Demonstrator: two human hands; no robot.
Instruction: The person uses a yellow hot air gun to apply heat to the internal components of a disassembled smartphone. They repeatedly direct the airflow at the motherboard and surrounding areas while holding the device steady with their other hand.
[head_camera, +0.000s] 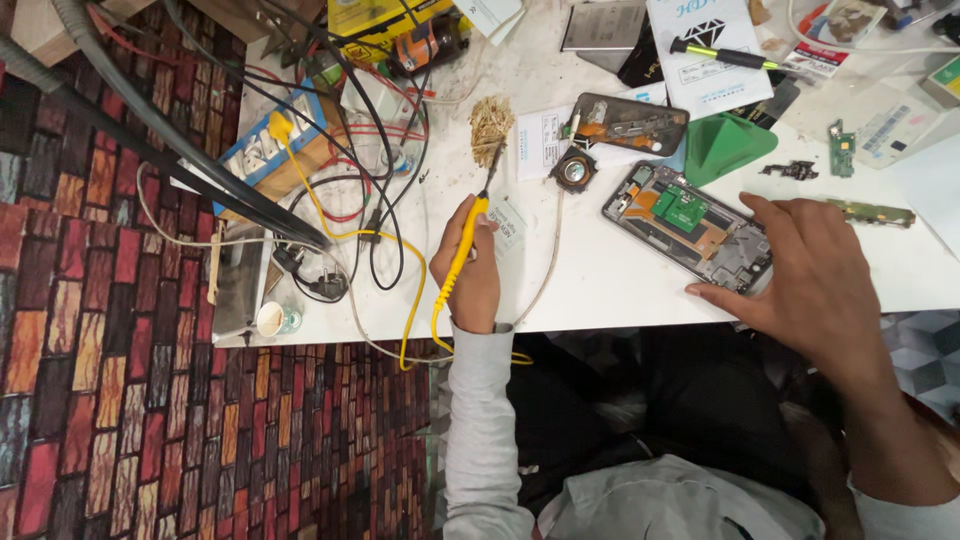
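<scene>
On the white bench I see my left hand (468, 270) gripping the yellow soldering iron (462, 250), tip pointing up-screen into the brass wool (491, 124), while my right hand (810, 270), open-fingered, steadies the opened phone (685, 225).

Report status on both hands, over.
Left hand grips yellow soldering iron, tip in brass wool. Right hand steadies opened phone. Cables crowd left.

Bare white table (600, 280) lay open just left of the opened phone (690, 225). Beyond the phone, a green wedge (725, 145) and back cover (625, 122) crowded the way; far to its left, tangled cables (350, 180) blocked passage.
</scene>
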